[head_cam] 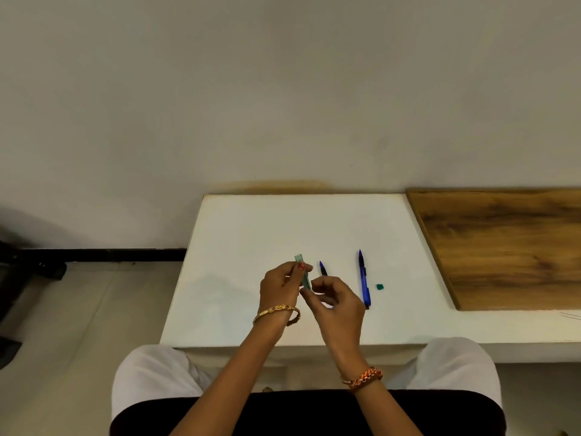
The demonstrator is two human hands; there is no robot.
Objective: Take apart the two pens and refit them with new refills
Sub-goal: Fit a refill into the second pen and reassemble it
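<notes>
My left hand [279, 286] pinches a translucent green pen barrel [302, 270], held upright-tilted above the white table [251, 234]. My right hand [334, 302] sits just right of it, fingers curled at the barrel's lower end; what they grip is hidden. A short blue and black pen piece [323, 268] lies on the table behind my right hand. A whole blue pen [364, 280] lies further right, tip pointing away from me. A small green cap piece [380, 287] rests beside it.
A wooden board [509, 247] lies on the table's right part. A few thin refills [570, 315] show at the right edge. The white wall stands right behind the table. Floor and dark gear are on the left.
</notes>
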